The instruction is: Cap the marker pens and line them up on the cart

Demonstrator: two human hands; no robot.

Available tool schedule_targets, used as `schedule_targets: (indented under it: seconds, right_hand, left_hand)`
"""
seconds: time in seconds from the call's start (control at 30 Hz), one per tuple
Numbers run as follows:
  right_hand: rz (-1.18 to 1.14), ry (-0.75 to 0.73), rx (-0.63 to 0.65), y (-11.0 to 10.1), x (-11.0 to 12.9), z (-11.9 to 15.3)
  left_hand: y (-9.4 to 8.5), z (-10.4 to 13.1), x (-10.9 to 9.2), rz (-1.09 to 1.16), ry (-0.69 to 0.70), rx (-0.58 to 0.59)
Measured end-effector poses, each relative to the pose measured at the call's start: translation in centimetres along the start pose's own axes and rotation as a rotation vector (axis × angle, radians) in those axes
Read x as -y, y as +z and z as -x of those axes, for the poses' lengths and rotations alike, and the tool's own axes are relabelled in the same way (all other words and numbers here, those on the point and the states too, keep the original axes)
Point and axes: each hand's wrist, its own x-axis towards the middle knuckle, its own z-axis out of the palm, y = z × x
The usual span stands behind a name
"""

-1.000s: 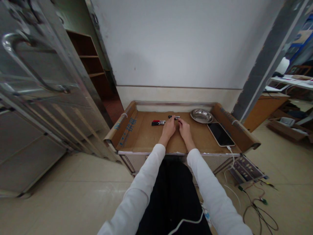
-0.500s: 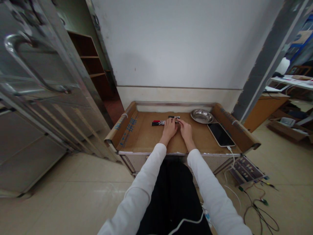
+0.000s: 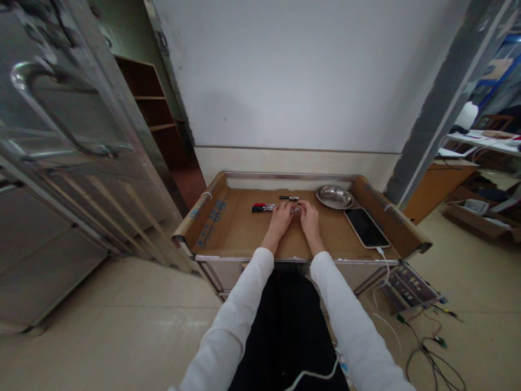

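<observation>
My left hand (image 3: 280,220) and my right hand (image 3: 309,220) are close together over the middle of the cardboard-lined cart top (image 3: 244,236). Between their fingertips is a slim marker (image 3: 296,209), pale in the middle, its ends covered by fingers. Both hands are closed on it, one at each end. Left of my left hand, a black marker (image 3: 260,208) lies beside a red marker (image 3: 259,205), their right ends by my fingers. Another black marker (image 3: 288,198) lies crosswise just beyond my fingertips.
A round metal bowl (image 3: 335,196) stands at the back right of the cart. In front of it lies a phone (image 3: 367,228) with a white cable (image 3: 383,255) plugged in. Raised cardboard-covered sides (image 3: 393,217) edge the cart. Cables (image 3: 433,347) lie on the floor at right.
My fingers have drawn slightly apart, so more of the marker between them shows. The view has shifted a little; the other markers, bowl and phone stay put.
</observation>
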Motion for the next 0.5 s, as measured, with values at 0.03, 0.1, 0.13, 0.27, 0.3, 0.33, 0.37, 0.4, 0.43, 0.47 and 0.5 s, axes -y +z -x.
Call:
schedule_targets:
  seconds: [0.03,0.1,0.13,0.27,0.3,0.33,0.37,0.4,0.43,0.47,0.5]
  right_hand:
    - [0.0,0.0,-0.003,-0.04,-0.08,0.0]
    - [0.005,-0.002,-0.003,-0.1,-0.21,0.02]
    - [0.007,-0.002,-0.004,-0.11,-0.27,0.03]
    - [0.0,-0.001,-0.006,-0.01,-0.39,0.05]
    - [-0.006,-0.004,-0.006,0.04,-0.42,0.04]
    - [-0.015,-0.009,-0.005,0.1,-0.46,0.03]
    - [-0.027,-0.016,-0.003,0.15,-0.52,0.02]
    - [-0.04,-0.022,-0.002,0.18,-0.58,0.0]
    - [-0.053,-0.025,-0.003,0.2,-0.63,-0.02]
    - [-0.063,-0.027,-0.004,0.2,-0.67,-0.04]
    - [-0.07,-0.025,-0.005,0.17,-0.68,-0.04]
  left_hand:
    - [-0.13,0.06,-0.02,0.007,-0.006,-0.018]
    - [-0.4,0.16,-0.03,0.02,-0.021,-0.055]
    - [-0.52,0.19,-0.03,0.024,-0.027,-0.069]
    - [-0.78,0.27,-0.03,0.034,-0.031,-0.109]
    - [-0.8,0.28,-0.03,0.041,-0.031,-0.118]
    - [-0.81,0.29,-0.03,0.05,-0.031,-0.126]
    - [-0.82,0.3,-0.03,0.058,-0.033,-0.134]
    - [-0.84,0.31,-0.04,0.063,-0.035,-0.141]
    - [-0.86,0.33,-0.04,0.068,-0.035,-0.148]
    - [-0.91,0.34,-0.06,0.071,-0.034,-0.153]
    - [-0.96,0.35,-0.06,0.076,-0.033,-0.158]
